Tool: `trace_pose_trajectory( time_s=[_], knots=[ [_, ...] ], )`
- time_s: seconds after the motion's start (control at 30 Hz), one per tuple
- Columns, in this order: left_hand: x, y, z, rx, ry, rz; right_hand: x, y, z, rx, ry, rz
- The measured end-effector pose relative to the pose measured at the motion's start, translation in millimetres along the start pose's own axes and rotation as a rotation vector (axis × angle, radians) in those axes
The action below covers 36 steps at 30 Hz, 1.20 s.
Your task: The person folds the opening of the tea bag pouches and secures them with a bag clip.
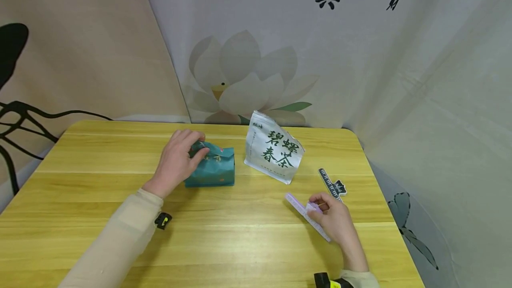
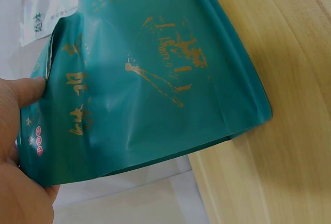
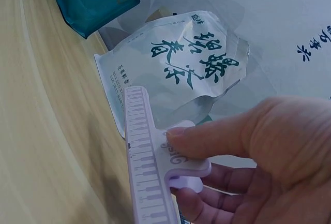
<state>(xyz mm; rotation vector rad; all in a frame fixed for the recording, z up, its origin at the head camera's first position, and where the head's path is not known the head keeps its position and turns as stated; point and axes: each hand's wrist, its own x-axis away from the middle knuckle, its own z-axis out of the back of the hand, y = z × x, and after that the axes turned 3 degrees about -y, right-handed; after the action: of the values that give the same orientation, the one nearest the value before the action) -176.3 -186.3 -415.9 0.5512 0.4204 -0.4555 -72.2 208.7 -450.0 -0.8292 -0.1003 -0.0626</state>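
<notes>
My left hand [image 1: 178,157] grips the folded top of a teal tea bag [image 1: 216,170] with gold print, which stands on the table. In the left wrist view the thumb presses on the fold of the tea bag [image 2: 150,79]; most of the fingers are hidden behind it. My right hand [image 1: 334,217] pinches a lilac bag clip [image 1: 298,206] by its handle, above the table. Seen from the right wrist, the bag clip [image 3: 142,157] has a long bar with a piano-key pattern, and the thumb lies on its tab.
A white tea bag [image 1: 274,148] with green characters stands at the back, right of the teal one. A black-and-white clip [image 1: 334,186] lies beyond my right hand. The wooden table [image 1: 240,243] ends at a printed curtain [image 1: 256,34]. Black cables [image 1: 24,114] hang at the left.
</notes>
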Motion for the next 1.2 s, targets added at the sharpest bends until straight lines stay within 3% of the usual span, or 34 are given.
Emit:
trace_pose_trajectory(
  time_s=[1.2],
  knots=[
    [-0.7, -1.4, -0.4, 0.0, 0.006, -0.004, -12, -31, -6.6, 0.041, -0.045, 0.075]
  ],
)
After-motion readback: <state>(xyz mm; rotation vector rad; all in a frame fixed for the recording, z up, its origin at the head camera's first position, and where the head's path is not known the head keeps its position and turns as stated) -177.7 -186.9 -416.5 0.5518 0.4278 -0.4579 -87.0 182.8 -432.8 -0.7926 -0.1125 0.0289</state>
